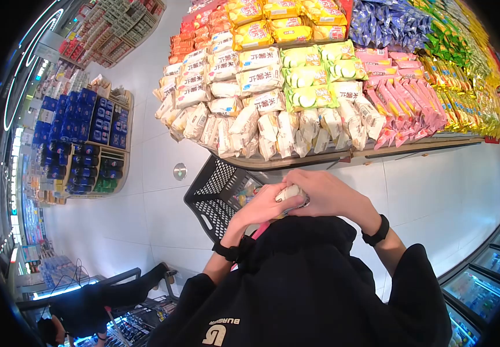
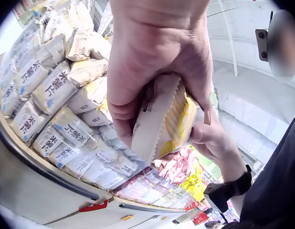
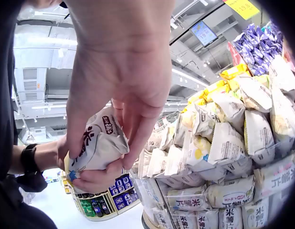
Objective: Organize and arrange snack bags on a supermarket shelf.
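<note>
Both hands hold a white bag of chips in front of the chest, above the edge of a black shopping basket. My left hand grips it from one side and my right hand from the other. In the right wrist view, dark lettering shows on the chip bag, with the left fingers curled under it. A crimped end seam and a yellow printed side of the bag face the left wrist camera. Similar white bags are heaped on the display just ahead.
The black basket stands below the hands with some packages inside. Green bags, pink packets and yellow bags share the display. Blue drink packs are stacked at left. Another person is at lower left.
</note>
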